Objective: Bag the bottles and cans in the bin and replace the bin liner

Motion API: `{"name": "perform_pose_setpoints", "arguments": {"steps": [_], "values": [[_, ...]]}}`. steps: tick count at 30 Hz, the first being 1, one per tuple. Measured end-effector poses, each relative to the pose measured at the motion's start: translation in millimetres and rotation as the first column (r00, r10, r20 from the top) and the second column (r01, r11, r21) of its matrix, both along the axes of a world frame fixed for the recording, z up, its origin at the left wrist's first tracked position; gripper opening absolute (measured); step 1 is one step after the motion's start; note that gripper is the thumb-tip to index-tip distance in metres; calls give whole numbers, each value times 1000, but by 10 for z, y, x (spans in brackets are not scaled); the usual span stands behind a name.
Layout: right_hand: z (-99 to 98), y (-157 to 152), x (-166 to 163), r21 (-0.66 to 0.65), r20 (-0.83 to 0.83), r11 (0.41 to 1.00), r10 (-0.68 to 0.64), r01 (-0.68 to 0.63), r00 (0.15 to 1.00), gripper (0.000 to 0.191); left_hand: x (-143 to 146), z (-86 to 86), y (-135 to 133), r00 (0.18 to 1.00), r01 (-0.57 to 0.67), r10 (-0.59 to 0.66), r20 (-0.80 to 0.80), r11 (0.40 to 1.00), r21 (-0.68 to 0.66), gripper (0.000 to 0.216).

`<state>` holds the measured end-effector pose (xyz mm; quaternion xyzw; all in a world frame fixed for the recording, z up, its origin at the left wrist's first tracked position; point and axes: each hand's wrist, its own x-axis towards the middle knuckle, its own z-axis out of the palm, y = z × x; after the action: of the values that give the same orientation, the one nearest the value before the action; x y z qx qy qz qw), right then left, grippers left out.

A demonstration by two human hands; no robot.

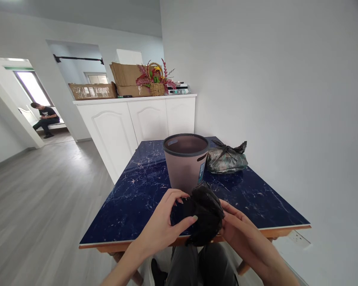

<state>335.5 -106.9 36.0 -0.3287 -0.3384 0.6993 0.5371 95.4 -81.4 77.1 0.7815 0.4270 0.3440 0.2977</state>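
Note:
A crumpled black plastic bag (pixel 207 214) is between my hands at the table's front edge. My left hand (pixel 170 216) curves around its left side, with the thumb against the plastic and the fingers on its upper edge. On the bag's right side, my right hand (pixel 240 222) pinches it between thumb and fingers. Just beyond the bag stands an upright greyish-pink trash can (pixel 181 169) with a dark rim and a blue label. Its visible inside wall is bare; the bottom is hidden.
A tied black bag (pixel 227 159) with patterned contents lies right of the trash can on the blue marbled table (pixel 131 206). Behind is a white cabinet (pixel 149 119) bearing cardboard boxes (pixel 128 81) and a flower basket (pixel 157 88). A seated person (pixel 44 117) is far left.

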Motion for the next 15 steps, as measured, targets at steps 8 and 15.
{"name": "perform_pose_setpoints", "arguments": {"steps": [8, 15], "values": [[77, 73, 48, 24, 27, 998, -51, 50, 998, 48, -19, 120, -24, 999, -21, 25, 47, 997, -78, 33], [48, 93, 21, 160, 317, 937, -348, 312, 882, 52, -98, 243, -66, 973, -113, 147, 179, 976, -188, 55]]}}
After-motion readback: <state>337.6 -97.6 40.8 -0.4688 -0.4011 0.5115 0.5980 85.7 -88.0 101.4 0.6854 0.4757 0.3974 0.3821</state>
